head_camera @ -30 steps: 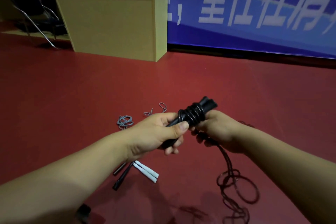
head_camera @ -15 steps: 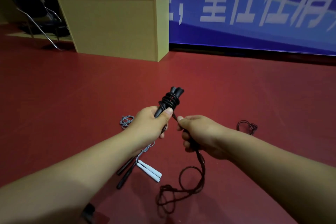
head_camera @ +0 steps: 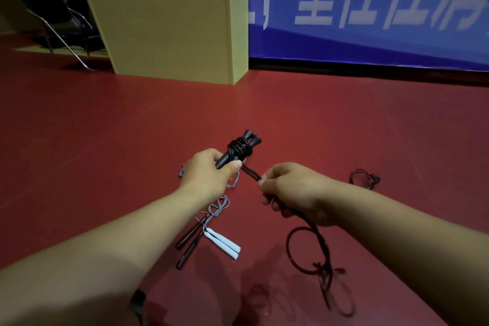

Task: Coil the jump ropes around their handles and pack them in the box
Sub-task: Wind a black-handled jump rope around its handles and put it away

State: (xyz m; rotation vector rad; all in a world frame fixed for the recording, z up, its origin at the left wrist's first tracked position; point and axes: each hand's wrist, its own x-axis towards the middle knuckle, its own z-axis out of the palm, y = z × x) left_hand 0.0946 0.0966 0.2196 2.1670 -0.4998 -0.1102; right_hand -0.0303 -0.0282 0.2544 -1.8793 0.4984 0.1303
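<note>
The left hand [head_camera: 209, 174] gripped the pair of black plastic jump-rope handles [head_camera: 234, 152], fingers curled round their lower part and the thumb pressed along the side, so that the flared tips pointed up and away beyond the fingertips. Several turns of dark cord [head_camera: 239, 147] were coiled round the handles just above the thumb. From the coil a short taut stretch ran down to the right hand [head_camera: 293, 193], whose fingers were closed round the cord, pinching it where it entered the fist. Below that hand the loose remainder of the dark rope [head_camera: 321, 254] hung down in loops to the red floor [head_camera: 344, 127]. Beneath the left wrist lay a pair of white handles [head_camera: 225, 242] with a grey cord [head_camera: 219, 206], just beside two slim dark handles [head_camera: 189, 243]. Far beyond the fingers stood a tan wooden box [head_camera: 169, 34].
</note>
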